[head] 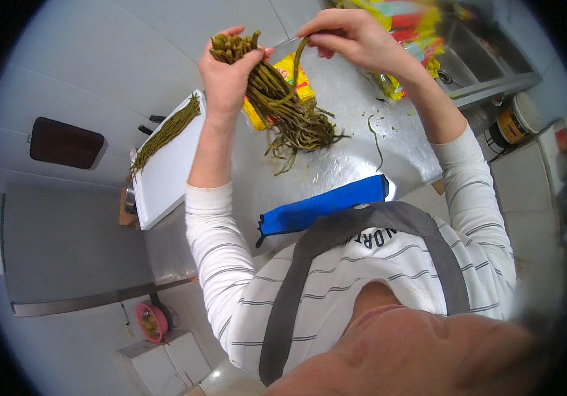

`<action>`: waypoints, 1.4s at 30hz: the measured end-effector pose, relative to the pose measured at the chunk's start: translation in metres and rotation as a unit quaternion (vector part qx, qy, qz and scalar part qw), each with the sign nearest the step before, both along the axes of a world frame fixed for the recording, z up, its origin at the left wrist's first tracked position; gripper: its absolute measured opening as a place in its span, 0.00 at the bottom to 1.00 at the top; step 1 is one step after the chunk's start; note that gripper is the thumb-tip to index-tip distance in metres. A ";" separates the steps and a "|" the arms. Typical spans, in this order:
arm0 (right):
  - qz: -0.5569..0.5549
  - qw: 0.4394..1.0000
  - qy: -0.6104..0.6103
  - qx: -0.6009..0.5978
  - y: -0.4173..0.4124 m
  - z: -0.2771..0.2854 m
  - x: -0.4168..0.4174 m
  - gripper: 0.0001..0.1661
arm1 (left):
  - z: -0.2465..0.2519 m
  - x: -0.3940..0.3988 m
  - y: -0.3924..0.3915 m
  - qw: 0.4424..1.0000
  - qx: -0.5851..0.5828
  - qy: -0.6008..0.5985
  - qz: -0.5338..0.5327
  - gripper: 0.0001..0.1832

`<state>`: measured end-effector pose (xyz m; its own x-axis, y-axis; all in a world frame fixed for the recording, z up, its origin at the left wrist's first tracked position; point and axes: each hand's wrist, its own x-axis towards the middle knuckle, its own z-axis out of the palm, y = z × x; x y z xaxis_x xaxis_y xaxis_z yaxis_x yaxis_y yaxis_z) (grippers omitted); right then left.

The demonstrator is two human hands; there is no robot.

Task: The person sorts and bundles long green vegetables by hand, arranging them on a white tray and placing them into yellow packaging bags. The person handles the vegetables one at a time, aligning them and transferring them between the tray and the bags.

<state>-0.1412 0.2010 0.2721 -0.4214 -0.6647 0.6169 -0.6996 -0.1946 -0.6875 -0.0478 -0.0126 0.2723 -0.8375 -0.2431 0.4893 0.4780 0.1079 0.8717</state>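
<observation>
My left hand (226,81) grips a thick bundle of green-brown vegetable stems (283,101), possibly fern shoots. The bundle's blunt ends are gathered at the top, and its thin tips fan out down and to the right over the metal table (347,143). Between thumb and fingertips, my right hand (352,37) pinches the upper end of a single stem (300,54). That stem curves down to the bundle, where its lower part merges with the others. Behind the bundle lies a yellow plastic packet (293,74), partly covered by it.
On a white board (169,173) at left lies another stem bundle (167,133). A folded blue cloth (323,203) rests at the near table edge. A loose stem (376,143) and scraps lie right of centre. Yellow-red packaging (412,44) sits beside the metal sink (481,54).
</observation>
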 end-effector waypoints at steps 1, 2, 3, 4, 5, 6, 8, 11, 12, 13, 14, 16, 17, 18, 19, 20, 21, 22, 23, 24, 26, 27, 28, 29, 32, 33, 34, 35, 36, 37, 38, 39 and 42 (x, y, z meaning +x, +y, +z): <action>-0.020 0.996 0.073 0.042 -0.005 0.005 0.001 0.11 | -0.005 -0.002 0.004 0.999 0.039 -0.010 -0.016 0.22; -0.040 0.985 0.145 0.083 -0.011 0.011 0.002 0.12 | -0.010 -0.006 0.006 0.998 0.046 -0.006 -0.033 0.22; -0.060 0.966 0.216 0.126 -0.016 0.014 0.003 0.12 | -0.015 -0.010 0.009 0.999 0.036 -0.009 -0.031 0.22; -0.032 0.965 0.243 0.097 -0.022 0.011 0.000 0.12 | -0.020 -0.013 0.011 0.999 0.026 -0.012 -0.028 0.22; -0.041 0.965 0.236 0.111 -0.025 0.014 0.002 0.11 | -0.025 -0.016 0.011 0.999 0.016 -0.015 -0.025 0.22; -0.050 0.964 0.228 0.126 -0.028 0.016 0.004 0.09 | -0.029 -0.019 0.012 0.999 0.005 -0.019 -0.039 0.23; -0.029 0.974 0.191 0.118 -0.032 0.014 -0.002 0.07 | -0.032 -0.016 0.013 0.992 0.082 -0.062 -0.080 0.21; -0.064 0.978 0.182 0.078 -0.035 -0.004 -0.020 0.09 | -0.037 -0.012 0.019 0.984 0.109 -0.095 -0.103 0.21; -0.059 0.984 0.156 0.057 -0.036 -0.013 -0.028 0.08 | -0.039 -0.013 0.019 0.984 0.105 -0.100 -0.105 0.21; -0.029 0.996 0.074 0.050 -0.037 -0.021 -0.035 0.09 | -0.041 -0.013 0.020 0.985 0.108 -0.101 -0.093 0.20; 0.000 0.999 -0.008 0.043 -0.037 -0.027 -0.042 0.09 | -0.043 -0.013 0.020 0.985 0.112 -0.101 -0.081 0.20; 0.033 0.993 -0.113 0.025 -0.036 -0.042 -0.045 0.10 | -0.046 -0.014 0.017 0.986 0.131 -0.091 -0.040 0.19; 0.021 0.990 -0.138 0.012 -0.033 -0.049 -0.043 0.09 | -0.048 -0.017 0.015 0.986 0.147 -0.080 -0.014 0.19; 0.007 0.986 -0.165 -0.001 -0.027 -0.057 -0.042 0.08 | -0.051 -0.019 0.012 0.984 0.163 -0.070 0.010 0.18; -0.007 0.982 -0.190 -0.015 -0.021 -0.064 -0.041 0.07 | -0.052 -0.019 0.007 0.981 0.179 -0.060 0.032 0.17; -0.011 0.973 -0.226 -0.034 -0.014 -0.076 -0.041 0.08 | -0.051 -0.016 -0.002 0.978 0.195 -0.051 0.054 0.15; -0.021 0.964 -0.260 -0.051 -0.003 -0.089 -0.044 0.09 | -0.051 -0.018 -0.010 0.974 0.213 -0.041 0.071 0.14; -0.027 0.958 -0.282 -0.048 0.006 -0.104 -0.043 0.08 | -0.050 -0.019 -0.019 0.970 0.219 -0.032 0.103 0.12; -0.032 0.951 -0.304 -0.044 0.015 -0.119 -0.041 0.07 | -0.045 -0.017 -0.029 0.968 0.226 -0.011 0.106 0.11; -0.031 0.944 -0.326 0.021 0.024 -0.135 -0.041 0.07 | -0.039 -0.019 -0.038 0.966 0.234 0.010 0.106 0.11; -0.027 0.917 -0.368 0.150 0.036 -0.158 -0.038 0.09 | -0.023 -0.018 -0.043 0.964 0.248 0.053 0.081 0.18; -0.041 0.943 -0.245 0.221 0.035 -0.157 -0.037 0.11 | -0.013 -0.017 -0.040 0.970 0.227 0.066 0.064 0.17; -0.057 0.949 -0.118 0.287 0.035 -0.153 -0.035 0.13 | -0.002 -0.017 -0.035 0.974 0.206 0.079 0.042 0.17; -0.073 0.935 0.010 0.347 0.034 -0.150 -0.033 0.15 | 0.009 -0.018 -0.029 0.978 0.185 0.091 0.020 0.17; 0.045 0.989 -0.133 0.052 0.002 -0.076 -0.035 0.31 | 0.044 0.007 0.001 0.996 0.046 0.072 0.007 0.10; 0.062 0.994 -0.086 0.005 0.002 -0.054 -0.037 0.36 | 0.028 -0.009 0.012 0.996 0.035 0.076 -0.023 0.11; 0.102 0.993 -0.038 -0.054 -0.010 -0.034 -0.033 0.41 | 0.023 -0.013 0.023 0.996 0.007 0.079 -0.034 0.12; 0.139 0.984 -0.085 -0.077 -0.023 -0.023 -0.026 0.46 | 0.019 -0.017 0.027 0.995 -0.019 0.083 -0.047 0.12; 0.162 0.982 -0.077 -0.066 -0.036 -0.013 -0.012 0.50 | 0.006 -0.022 0.016 0.995 -0.057 0.071 -0.042 0.13; 0.180 0.980 -0.070 -0.052 -0.047 -0.006 0.000 0.55 | 0.002 -0.022 0.029 0.996 -0.035 0.073 -0.031 0.14; 0.201 0.971 -0.106 -0.067 -0.058 -0.013 -0.003 0.56 | -0.002 -0.022 0.030 0.997 -0.015 0.068 -0.037 0.14; 0.222 0.961 -0.140 -0.081 -0.066 -0.022 -0.007 0.58 | -0.006 -0.023 0.028 0.997 0.005 0.065 -0.043 0.15; 0.160 0.943 -0.250 -0.151 -0.081 -0.049 0.001 0.48 | -0.021 -0.021 0.032 0.996 -0.011 0.079 -0.048 0.17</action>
